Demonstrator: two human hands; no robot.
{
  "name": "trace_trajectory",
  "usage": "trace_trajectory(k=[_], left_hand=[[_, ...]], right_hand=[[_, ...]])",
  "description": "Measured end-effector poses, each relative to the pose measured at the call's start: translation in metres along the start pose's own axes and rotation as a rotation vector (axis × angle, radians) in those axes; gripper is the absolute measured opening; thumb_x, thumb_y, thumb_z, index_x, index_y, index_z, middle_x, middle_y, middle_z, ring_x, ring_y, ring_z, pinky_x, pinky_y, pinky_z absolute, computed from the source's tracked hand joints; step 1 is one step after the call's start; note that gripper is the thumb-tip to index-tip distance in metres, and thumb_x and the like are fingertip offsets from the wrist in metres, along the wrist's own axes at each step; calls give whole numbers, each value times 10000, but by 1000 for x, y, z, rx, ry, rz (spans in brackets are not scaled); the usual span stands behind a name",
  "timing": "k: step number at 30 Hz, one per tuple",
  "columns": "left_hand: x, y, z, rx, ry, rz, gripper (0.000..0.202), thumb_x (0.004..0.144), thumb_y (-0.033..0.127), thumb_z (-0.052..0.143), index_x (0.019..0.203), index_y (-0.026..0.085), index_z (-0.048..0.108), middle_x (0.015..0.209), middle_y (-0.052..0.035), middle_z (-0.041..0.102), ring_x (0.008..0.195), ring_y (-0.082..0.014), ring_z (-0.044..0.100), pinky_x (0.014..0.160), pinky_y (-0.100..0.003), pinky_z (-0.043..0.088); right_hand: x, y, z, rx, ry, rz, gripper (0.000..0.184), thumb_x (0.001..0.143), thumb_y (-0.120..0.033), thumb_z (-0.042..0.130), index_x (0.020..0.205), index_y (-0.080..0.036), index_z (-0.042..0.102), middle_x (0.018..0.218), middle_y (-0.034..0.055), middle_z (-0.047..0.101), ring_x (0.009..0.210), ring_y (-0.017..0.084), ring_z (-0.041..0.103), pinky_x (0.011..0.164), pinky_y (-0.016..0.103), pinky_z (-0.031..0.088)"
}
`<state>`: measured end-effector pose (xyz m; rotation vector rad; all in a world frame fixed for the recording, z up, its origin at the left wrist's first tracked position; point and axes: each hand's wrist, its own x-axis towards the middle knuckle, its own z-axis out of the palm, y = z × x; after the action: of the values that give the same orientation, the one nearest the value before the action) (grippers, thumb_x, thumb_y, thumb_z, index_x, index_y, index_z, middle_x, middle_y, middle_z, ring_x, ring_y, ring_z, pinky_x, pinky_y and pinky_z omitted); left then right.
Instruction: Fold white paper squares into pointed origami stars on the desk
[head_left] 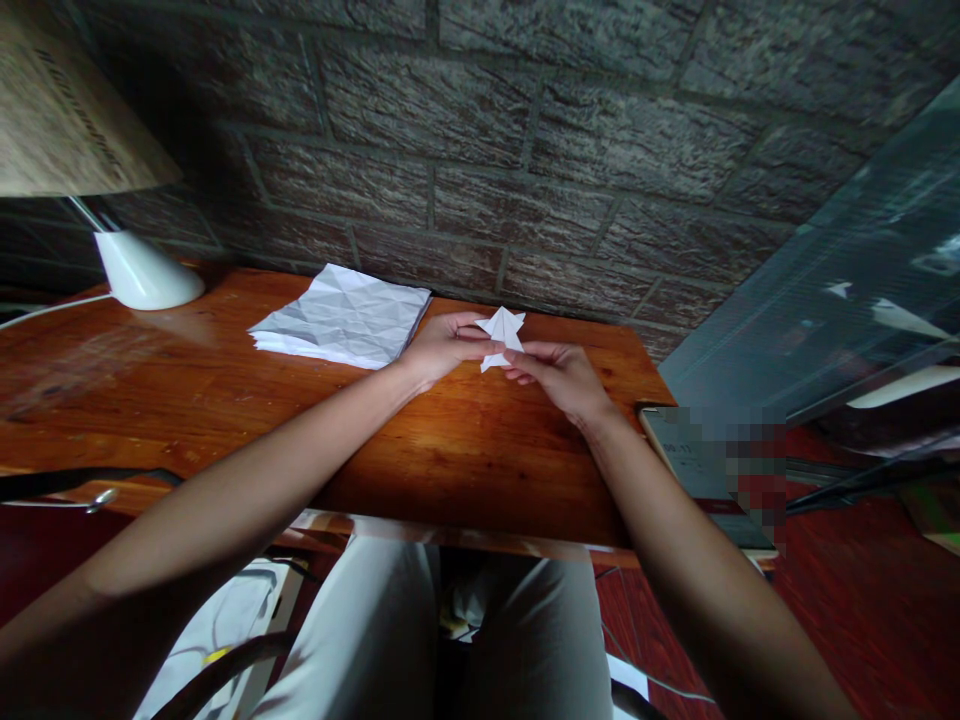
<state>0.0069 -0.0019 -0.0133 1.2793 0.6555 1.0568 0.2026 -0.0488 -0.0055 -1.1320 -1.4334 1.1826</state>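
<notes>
A small folded white paper figure is held just above the wooden desk, near its far edge. My left hand pinches the figure's left side with fingers closed on it. My right hand grips its lower right side, fingers curled around the paper. Both forearms reach in from the bottom of the view.
A stack of creased white paper sheets lies to the left of my hands. A white lamp base with a shade stands at far left. A brick wall backs the desk. A dark book lies at the right edge.
</notes>
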Motion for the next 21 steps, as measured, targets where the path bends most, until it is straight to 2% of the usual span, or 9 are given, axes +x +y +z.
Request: trace_trajectory(k=[6,11,17,21], left_hand=[[-2,3,1,43,21,34,460,617,298,963,1009,128,792,940,-102,831,823,-214,756,825,-354,555],[-3,4,1,23,18,16,443,620,322,970,980,137,791,896,-76,823,782,-181,732,788,-321,541],[0,1,-1,-23,58,-42,418,604,341,984,931,156,800,897,-51,807,834,-158,728,846,-316,552],[1,1,-4,-7,19,-51,428,588,299,987,949,153,810,894,-63,808,834,-173,732,871,-354,570]], right_hand=[[-2,-4,0,83,-16,34,393,656,-514,942,905,-226,846,891,51,834,772,161,751,762,296,592],[-1,-4,2,89,-5,13,384,676,-503,940,927,-229,843,952,55,841,815,169,772,794,301,602],[2,-1,-1,104,66,10,391,664,-509,952,913,-232,832,957,51,841,837,172,780,780,282,605],[2,-1,-3,107,67,17,360,685,-489,950,913,-238,831,967,55,841,854,181,785,778,289,610]])
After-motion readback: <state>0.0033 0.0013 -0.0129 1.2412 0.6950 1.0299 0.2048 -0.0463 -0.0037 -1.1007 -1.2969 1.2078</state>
